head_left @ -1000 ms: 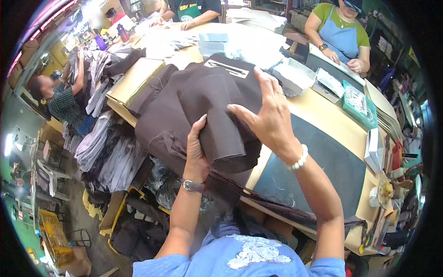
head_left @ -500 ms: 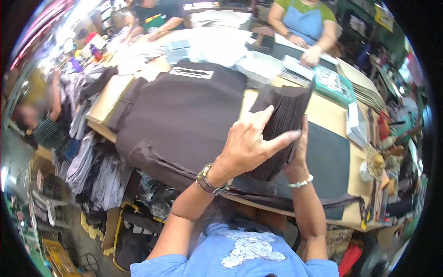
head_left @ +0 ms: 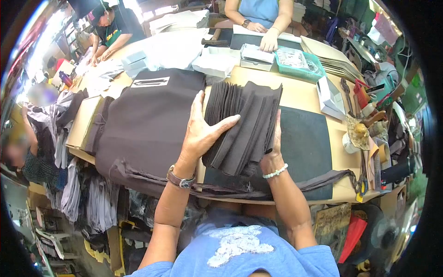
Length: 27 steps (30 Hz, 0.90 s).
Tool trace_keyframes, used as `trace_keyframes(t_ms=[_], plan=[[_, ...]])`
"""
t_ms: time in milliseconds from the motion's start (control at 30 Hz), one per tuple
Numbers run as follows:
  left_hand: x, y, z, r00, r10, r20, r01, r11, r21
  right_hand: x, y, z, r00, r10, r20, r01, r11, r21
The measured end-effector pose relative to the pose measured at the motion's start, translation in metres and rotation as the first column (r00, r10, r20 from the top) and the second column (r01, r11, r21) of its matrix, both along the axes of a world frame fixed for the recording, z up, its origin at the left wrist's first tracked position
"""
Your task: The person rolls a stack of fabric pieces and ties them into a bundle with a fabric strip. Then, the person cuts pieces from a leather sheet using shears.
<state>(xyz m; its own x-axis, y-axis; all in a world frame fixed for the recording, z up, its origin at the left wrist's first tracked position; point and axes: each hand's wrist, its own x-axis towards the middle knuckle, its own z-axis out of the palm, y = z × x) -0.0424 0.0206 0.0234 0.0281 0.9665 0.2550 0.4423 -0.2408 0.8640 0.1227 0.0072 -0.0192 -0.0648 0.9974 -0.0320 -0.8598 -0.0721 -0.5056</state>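
A thick stack of dark brown fabric pieces point(head_left: 242, 124) stands between my two hands, its many layers fanned at the top. On its left side my left hand point(head_left: 203, 131) presses with thumb and fingers spread. My right hand point(head_left: 275, 147) supports the right side, its fingers partly hidden behind the fabric. Under the stack is a dark mat point(head_left: 307, 147). Left of my hands a large dark brown cloth point(head_left: 147, 117) lies flat, with a white marked rectangle point(head_left: 150, 81) at its top.
Boxes point(head_left: 214, 62) and a teal tray point(head_left: 300, 63) stand along the back of the table point(head_left: 346, 161). Scissors point(head_left: 361, 184) lie at right. One person point(head_left: 265, 14) works opposite, others at left. Grey garments point(head_left: 99, 189) hang off the left edge.
The view has swung right. The fabric held over the large cloth has moved right, over the mat, and now shows as an upright layered stack between both hands.
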Motion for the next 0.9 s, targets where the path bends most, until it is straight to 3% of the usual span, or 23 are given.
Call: trace_keyframes(t_ms=[33, 100, 267, 433, 600, 700, 833, 900], plan=[[0.000, -0.001, -0.002, 0.978, -0.037, 0.204, 0.061, 0.992, -0.112, -0.003, -0.003, 0.009, 1.000, 0.003, 0.004, -0.003, 0.999, -0.038], [0.000, -0.003, -0.005, 0.810, -0.027, 0.586, 0.236, 0.930, -0.282, -0.004, -0.006, 0.017, 0.999, 0.029, 0.028, -0.027, 0.996, -0.083], [-0.009, -0.006, -0.035, 0.335, 0.050, 0.941, 0.545, 0.804, -0.237, 0.003, 0.004, 0.020, 0.980, 0.180, 0.090, -0.164, 0.974, -0.157], [-0.009, -0.013, -0.045, 0.308, 0.152, 0.939, 0.550, 0.777, -0.306, 0.003, 0.012, 0.021, 0.936, 0.323, 0.139, -0.304, 0.942, -0.141], [-0.017, -0.016, -0.044, 0.276, 0.221, 0.936, 0.424, 0.846, -0.324, 0.007, 0.010, 0.020, 0.955, 0.199, 0.221, -0.145, 0.960, -0.238], [-0.027, -0.011, -0.052, 0.190, 0.166, 0.968, 0.512, 0.824, -0.242, 0.011, 0.010, 0.004, 0.962, 0.120, 0.246, -0.056, 0.966, -0.251], [-0.018, -0.023, -0.037, 0.324, 0.261, 0.909, 0.417, 0.824, -0.385, 0.010, 0.008, -0.002, 0.969, 0.096, 0.226, -0.046, 0.975, -0.218], [-0.019, -0.022, -0.042, 0.384, 0.211, 0.899, 0.424, 0.824, -0.375, 0.010, 0.006, -0.001, 0.979, 0.100, 0.176, -0.071, 0.984, -0.162]])
